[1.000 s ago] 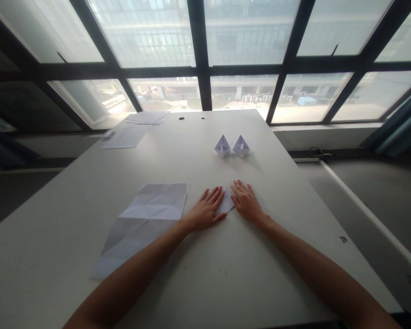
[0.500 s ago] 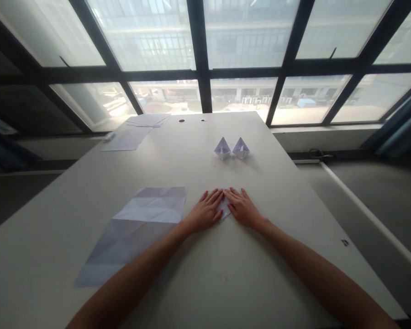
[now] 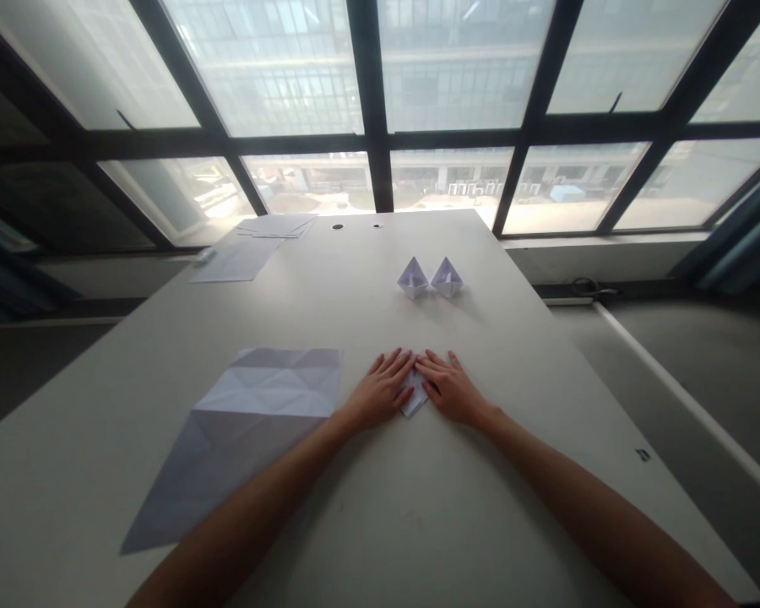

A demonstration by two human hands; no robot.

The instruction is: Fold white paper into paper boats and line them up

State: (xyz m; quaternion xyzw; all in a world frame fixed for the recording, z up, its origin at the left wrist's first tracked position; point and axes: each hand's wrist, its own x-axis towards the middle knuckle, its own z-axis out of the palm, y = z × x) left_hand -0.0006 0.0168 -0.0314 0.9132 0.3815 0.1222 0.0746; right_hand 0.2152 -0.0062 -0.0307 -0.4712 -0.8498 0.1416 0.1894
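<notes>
A small folded piece of white paper [image 3: 413, 400] lies on the table between my two hands, its lower corner pointing toward me. My left hand [image 3: 383, 384] rests flat over its left side, fingers stretched out. Over the right side lies my right hand [image 3: 449, 384], also flat with spread fingers. The fingertips of both hands come close together at the paper's top, which they mostly cover. Beyond them stand two folded paper boats [image 3: 413, 279], side by side. Left of my left forearm is a large creased sheet of paper [image 3: 259, 422], partly hidden by that arm.
The white table [image 3: 519, 507] reaches toward large dark-framed windows. At its far left lie several flat paper sheets [image 3: 244, 257], with a small clear object [image 3: 208, 254] beside them. Two round holes sit near the far edge. A pale pipe runs along the floor at right.
My hands remain on the folded paper with barely any movement, and slightly more of its lower corner shows. The large creased sheet has shifted a little left and toward me.
</notes>
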